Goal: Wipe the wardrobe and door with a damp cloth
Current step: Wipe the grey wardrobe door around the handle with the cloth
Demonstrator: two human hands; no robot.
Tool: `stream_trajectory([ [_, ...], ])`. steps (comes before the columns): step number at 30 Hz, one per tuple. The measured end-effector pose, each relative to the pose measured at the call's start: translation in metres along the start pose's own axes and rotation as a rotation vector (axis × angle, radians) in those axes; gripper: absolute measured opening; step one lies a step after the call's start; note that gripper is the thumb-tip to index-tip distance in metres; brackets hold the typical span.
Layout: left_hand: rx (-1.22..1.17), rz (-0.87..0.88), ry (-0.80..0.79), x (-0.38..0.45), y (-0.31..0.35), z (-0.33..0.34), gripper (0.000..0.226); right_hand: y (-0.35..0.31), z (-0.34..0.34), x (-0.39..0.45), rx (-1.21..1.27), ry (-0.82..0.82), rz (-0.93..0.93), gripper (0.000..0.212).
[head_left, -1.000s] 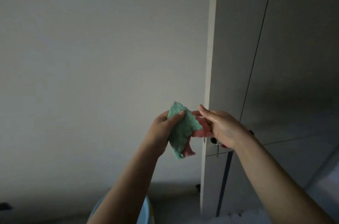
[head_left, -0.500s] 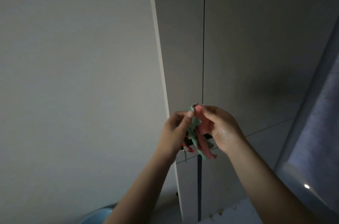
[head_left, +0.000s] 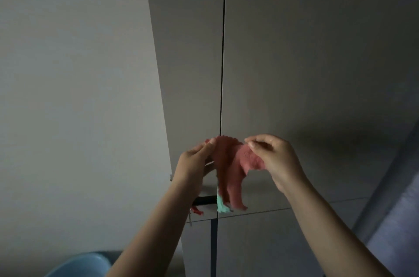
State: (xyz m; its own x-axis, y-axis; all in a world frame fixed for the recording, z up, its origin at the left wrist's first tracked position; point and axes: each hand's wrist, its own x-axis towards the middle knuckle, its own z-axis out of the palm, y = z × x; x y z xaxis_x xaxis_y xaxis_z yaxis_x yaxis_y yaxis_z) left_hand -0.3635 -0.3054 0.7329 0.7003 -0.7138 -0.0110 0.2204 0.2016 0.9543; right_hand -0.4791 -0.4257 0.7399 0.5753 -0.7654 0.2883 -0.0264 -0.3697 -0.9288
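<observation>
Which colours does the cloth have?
Mostly pink-red, with a mint-green part at its lower edge, in the head view: cloth.

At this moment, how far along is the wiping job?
Early. Done: the cloth is picked up. In hand: left hand and right hand pinch its top edge, spreading it in front of the wardrobe. Left: the cloth touches no panel, so all wiping remains.

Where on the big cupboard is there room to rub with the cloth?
Free: the wide wardrobe door right of the dark seam, above the right hand, and the narrower panel between seam and wall. Crowded: low down, where both hands spread the cloth over the dark handle.
</observation>
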Motion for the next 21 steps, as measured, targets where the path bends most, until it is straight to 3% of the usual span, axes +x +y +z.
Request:
stream_trajectory([
  [3,0.113,0.105,0.044,0.004,-0.006,0.024,0.017,0.003,-0.010,0.013,0.004,-0.136,0.044,0.021],
  [5,0.292,0.195,0.021,0.007,-0.009,0.036,0.017,0.000,-0.012,0.019,0.185,-0.234,0.133,0.025],
  [7,0.405,0.253,-0.038,0.010,-0.008,0.043,0.023,-0.006,-0.016,0.025,0.471,-0.388,0.245,0.056],
  [9,0.495,0.292,-0.051,0.015,-0.005,0.044,0.044,-0.013,-0.022,0.029,0.696,-0.490,0.333,0.075],
  [17,0.551,0.467,0.040,0.030,0.007,0.035,0.036,-0.030,-0.025,0.040,1.067,-0.545,0.447,0.085],
  [19,0.466,0.433,0.032,0.032,0.008,0.028,0.034,-0.028,-0.019,0.039,1.074,-0.543,0.443,0.082],
  [21,0.258,0.313,-0.032,0.033,0.011,0.018,0.029,-0.020,-0.008,0.035,0.989,-0.462,0.398,0.064],
])
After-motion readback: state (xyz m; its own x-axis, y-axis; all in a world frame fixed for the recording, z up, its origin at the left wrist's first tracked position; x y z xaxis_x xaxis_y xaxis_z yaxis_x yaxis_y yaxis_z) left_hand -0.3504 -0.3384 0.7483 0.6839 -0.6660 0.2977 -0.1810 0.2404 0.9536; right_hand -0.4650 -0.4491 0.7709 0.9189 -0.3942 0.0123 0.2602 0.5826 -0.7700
